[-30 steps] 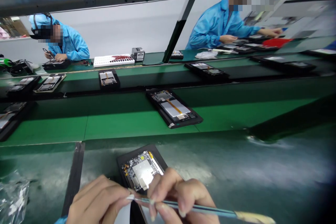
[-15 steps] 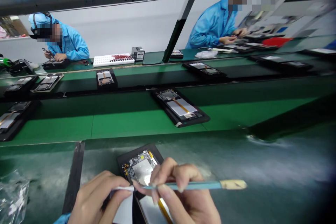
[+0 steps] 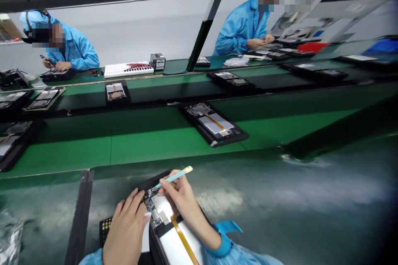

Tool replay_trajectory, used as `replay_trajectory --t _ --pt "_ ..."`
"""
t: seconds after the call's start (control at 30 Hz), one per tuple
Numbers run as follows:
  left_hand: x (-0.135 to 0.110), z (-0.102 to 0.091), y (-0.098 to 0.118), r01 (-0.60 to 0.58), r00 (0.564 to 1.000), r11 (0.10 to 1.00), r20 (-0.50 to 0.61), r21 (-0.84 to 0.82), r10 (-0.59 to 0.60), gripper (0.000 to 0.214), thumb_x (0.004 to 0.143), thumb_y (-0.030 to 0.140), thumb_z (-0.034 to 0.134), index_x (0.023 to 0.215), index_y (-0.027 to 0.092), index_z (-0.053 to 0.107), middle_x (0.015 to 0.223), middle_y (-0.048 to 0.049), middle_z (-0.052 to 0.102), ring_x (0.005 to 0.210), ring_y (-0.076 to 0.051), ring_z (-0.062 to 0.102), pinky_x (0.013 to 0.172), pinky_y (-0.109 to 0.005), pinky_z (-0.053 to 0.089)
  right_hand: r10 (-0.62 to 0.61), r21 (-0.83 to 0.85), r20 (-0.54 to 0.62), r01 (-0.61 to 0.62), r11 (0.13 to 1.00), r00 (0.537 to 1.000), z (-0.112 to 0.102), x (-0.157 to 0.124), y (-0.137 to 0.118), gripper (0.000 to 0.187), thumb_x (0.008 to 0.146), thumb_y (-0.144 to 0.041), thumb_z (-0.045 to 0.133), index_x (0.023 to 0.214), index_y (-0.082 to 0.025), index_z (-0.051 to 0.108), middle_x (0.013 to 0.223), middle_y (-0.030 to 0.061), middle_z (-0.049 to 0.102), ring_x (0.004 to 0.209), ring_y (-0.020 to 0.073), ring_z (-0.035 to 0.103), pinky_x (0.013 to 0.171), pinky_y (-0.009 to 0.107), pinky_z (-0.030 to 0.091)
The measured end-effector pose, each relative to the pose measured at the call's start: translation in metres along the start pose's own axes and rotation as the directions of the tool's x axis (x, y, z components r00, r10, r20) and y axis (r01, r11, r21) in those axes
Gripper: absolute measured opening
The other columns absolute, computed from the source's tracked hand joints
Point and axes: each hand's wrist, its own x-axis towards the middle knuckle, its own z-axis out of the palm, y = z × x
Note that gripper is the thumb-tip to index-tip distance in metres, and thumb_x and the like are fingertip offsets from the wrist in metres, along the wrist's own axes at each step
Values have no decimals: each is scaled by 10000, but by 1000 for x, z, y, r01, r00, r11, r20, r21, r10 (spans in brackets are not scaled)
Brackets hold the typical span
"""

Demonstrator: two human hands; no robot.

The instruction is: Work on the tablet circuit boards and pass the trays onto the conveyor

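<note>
An opened tablet lies on the dark green bench, its circuit board (image 3: 158,211) showing in a black frame (image 3: 155,184). Below the board, a pale battery panel (image 3: 177,244) carries an amber flex ribbon (image 3: 183,236). My right hand (image 3: 183,203) is shut on a slim pale blue stick (image 3: 172,178) with a cream tip, held above the board's top edge. My left hand (image 3: 126,230) has its fingertips at the board's upper left edge. I cannot tell whether those fingers pinch anything.
Green conveyor belts ahead carry further opened tablets in black trays, such as one (image 3: 214,124). Beyond them, co-workers in blue coats (image 3: 74,49) (image 3: 242,27) work. A white rack (image 3: 129,69) stands at the far bench. A plastic bag (image 3: 9,240) lies at the lower left, beside a black post (image 3: 79,215).
The blue stick has swung from lying sideways to pointing up and away. My right forearm and blue sleeve have come into view, and the whole scene has shifted slightly left.
</note>
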Motion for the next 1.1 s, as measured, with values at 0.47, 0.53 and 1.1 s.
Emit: replay_trajectory --t 0.47,0.53,1.1 --pt "-1 4 0 -115 988 986 114 123 101 265 926 136 407 1085 215 603 1430 -7 430 1243 -240 491 851 -383 564 23 -102 -9 -24 994 1000 -1 0 11 408 717 -488 722 814 -224 426 572 -37 635 550 174 659 575 271 528" --pt "0 3 2 -103 988 985 128 138 85 265 931 140 395 1069 220 606 1441 7 410 1236 -244 497 837 -395 571 14 -114 -11 -16 993 1000 -1 0 11 389 729 -471 713 822 -226 425 580 -42 631 552 171 661 575 269 529" --pt "8 4 7 -69 997 993 -27 92 72 338 900 82 350 1051 185 634 1291 -59 588 1091 -292 583 797 -435 527 -198 -114 -175 180 977 965 -1 -5 -5 274 805 -434 637 836 -239 447 741 -38 579 621 129 600 605 239 488"
